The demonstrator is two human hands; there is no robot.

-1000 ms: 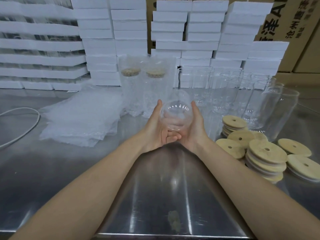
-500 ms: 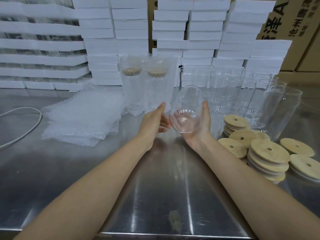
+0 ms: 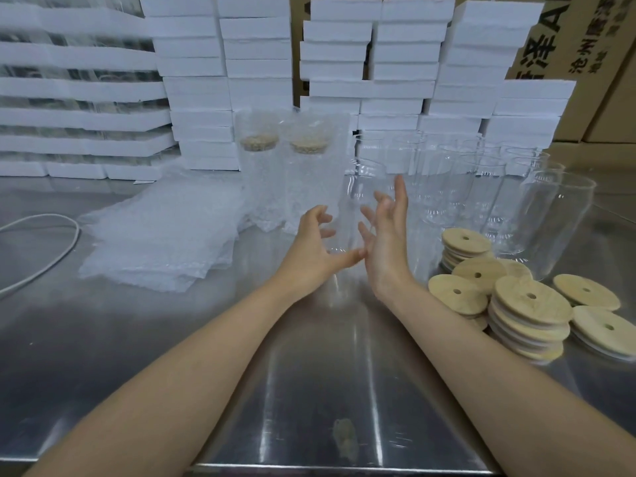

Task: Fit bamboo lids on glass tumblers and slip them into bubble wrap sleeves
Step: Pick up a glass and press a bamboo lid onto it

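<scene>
A clear glass tumbler (image 3: 347, 201) stands upright on the steel table (image 3: 309, 380), mouth up and without a lid. My left hand (image 3: 309, 258) is at its left with fingers loosely hooked and the thumb reaching across in front of its base. My right hand (image 3: 385, 242) is at its right, fingers spread and straight. Neither hand clasps the glass. Bamboo lids (image 3: 530, 301) with centre holes lie in stacks at the right. A pile of flat bubble wrap sleeves (image 3: 161, 235) lies at the left. Two lidded tumblers in sleeves (image 3: 285, 180) stand behind.
Several bare tumblers (image 3: 454, 180) stand in a group at the back right, the nearest one (image 3: 550, 218) beside the lids. White foam boxes (image 3: 395, 80) are stacked along the back, with cardboard cartons (image 3: 578, 46) behind them. A white cable (image 3: 44, 249) curves at the left.
The tumbler was held tilted with its base toward me; it has been turned upright and set down, and both hands have opened away from it.
</scene>
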